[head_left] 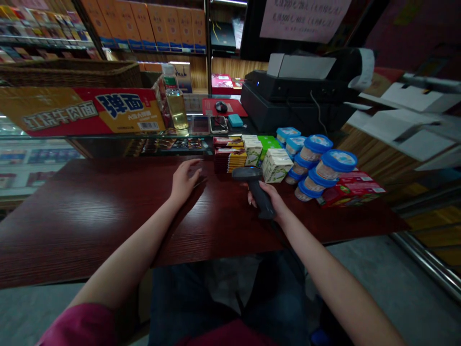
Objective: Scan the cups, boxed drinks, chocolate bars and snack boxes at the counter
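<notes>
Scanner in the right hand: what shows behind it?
Beyond the scanner stand red-and-yellow packets and pale boxes. The tabletop directly behind its body is covered, so anything there can't be seen.

The top [81,327] is magenta, the trousers [180,302] dark blue.

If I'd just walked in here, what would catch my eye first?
Probably the blue-lidded tubs, stacked at the right of the dark red table. Next might be the dark, pistol-shaped scanner held in the person's right hand, just in front of the small packs. Beyond the table at the left, the big red-and-yellow carton also stands out.
</notes>
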The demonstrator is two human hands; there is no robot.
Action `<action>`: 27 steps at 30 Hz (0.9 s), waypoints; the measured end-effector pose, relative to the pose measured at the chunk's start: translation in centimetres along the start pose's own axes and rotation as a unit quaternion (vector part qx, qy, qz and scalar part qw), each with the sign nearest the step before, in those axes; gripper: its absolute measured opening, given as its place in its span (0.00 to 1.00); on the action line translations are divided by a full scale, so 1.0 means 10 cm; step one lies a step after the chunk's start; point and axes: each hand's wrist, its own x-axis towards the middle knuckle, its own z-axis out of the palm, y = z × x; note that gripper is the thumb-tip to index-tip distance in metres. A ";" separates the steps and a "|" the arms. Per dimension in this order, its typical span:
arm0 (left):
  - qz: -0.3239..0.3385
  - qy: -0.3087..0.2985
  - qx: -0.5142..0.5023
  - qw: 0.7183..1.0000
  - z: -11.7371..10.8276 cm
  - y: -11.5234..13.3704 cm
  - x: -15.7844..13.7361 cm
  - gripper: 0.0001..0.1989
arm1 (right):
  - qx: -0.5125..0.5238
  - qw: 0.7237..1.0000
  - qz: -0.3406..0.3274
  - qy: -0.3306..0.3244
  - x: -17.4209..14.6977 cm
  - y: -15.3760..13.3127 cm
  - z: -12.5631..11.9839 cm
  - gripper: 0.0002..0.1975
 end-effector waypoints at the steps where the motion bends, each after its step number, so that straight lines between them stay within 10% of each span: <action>1: 0.010 0.000 0.000 1.000 0.03 0.00 0.03 0.16 | 0.003 1.000 0.003 0.007 0.01 0.00 0.00 0.28; 12: 0.149 -0.041 0.012 0.988 0.49 0.11 0.46 0.23 | 0.039 0.998 0.007 0.058 0.04 0.07 -0.07 0.28; 17: 0.142 -0.013 -0.037 0.989 0.30 0.16 0.35 0.13 | 0.021 0.999 -0.003 0.036 -0.01 0.05 -0.04 0.26; 27: -0.198 0.050 -0.163 0.965 -0.48 -0.04 -0.01 0.18 | -0.014 0.997 0.011 -0.074 0.30 0.06 0.36 0.28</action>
